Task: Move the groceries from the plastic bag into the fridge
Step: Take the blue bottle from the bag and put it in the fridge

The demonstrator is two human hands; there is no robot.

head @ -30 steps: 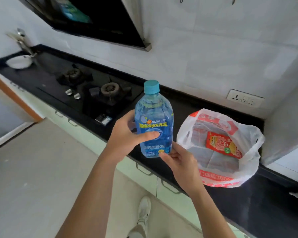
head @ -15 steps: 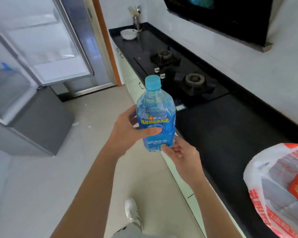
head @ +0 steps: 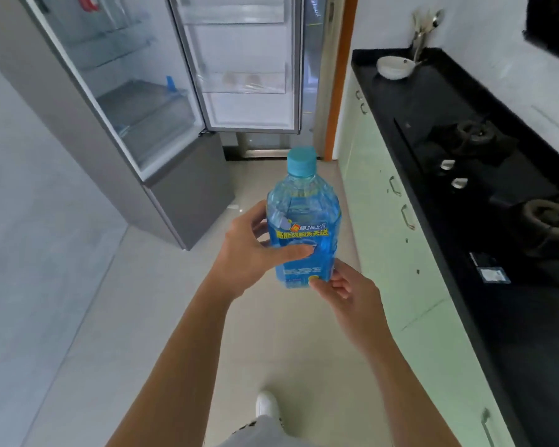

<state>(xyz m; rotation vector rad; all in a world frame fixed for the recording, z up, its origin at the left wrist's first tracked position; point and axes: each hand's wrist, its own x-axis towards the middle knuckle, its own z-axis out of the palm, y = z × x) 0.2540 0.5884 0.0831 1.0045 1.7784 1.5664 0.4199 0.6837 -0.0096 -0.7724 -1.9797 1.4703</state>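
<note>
Between both hands, blue bottle (head: 304, 230) upright, left hand (head: 252, 253) gripping side, right hand (head: 346, 288) under base

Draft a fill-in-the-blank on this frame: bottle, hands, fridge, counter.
1. The left hand grips the bottle at its label, the right hand at its ____ edge.
2. The bottle is held ____, its cap on.
3. The fridge door ahead stands ____.
4. The white bowl sits on the ____ counter.
Missing: bottom; upright; open; black.
</note>
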